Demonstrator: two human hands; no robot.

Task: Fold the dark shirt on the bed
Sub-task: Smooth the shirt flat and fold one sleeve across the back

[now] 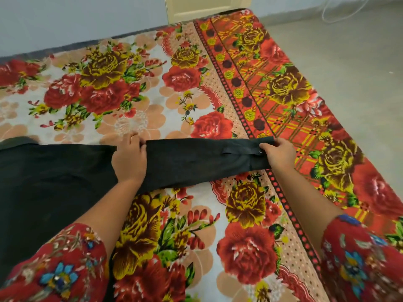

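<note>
We see the dark shirt (54, 182) lying flat on the bed (239, 236), with its big body part at 9 o'clock from the middle of our view. One long sleeve (196, 158) of it is pulled out straight and points toward 3 o'clock. At the end of that sleeve is the cuff (250, 152), and we can see a little round snap on it. The left hand (129, 158) rests on the sleeve close to where it joins the body of the shirt. Its fingers bend over the far edge and its thumb lies on top, so it pinches that edge. The right hand (277, 153) holds the cuff end, with the thumb on top and the fingers curled round the cloth. The sleeve lies between the two hands, and it looks smooth and tight. Both arms come in from 6 o'clock, and they wear red sleeves (65, 264) with blue and yellow flowers. The bed has a bright cover (135, 101) with big red and yellow roses, and a red checked stripe runs down its side at 3 o'clock. Past the bed, at 2 o'clock, we see the grey floor (349, 62) with a thin white cord (325, 14) on it. At 12 o'clock stands a pale door (207, 7), and at 11 o'clock is a plain wall (65, 18).
</note>
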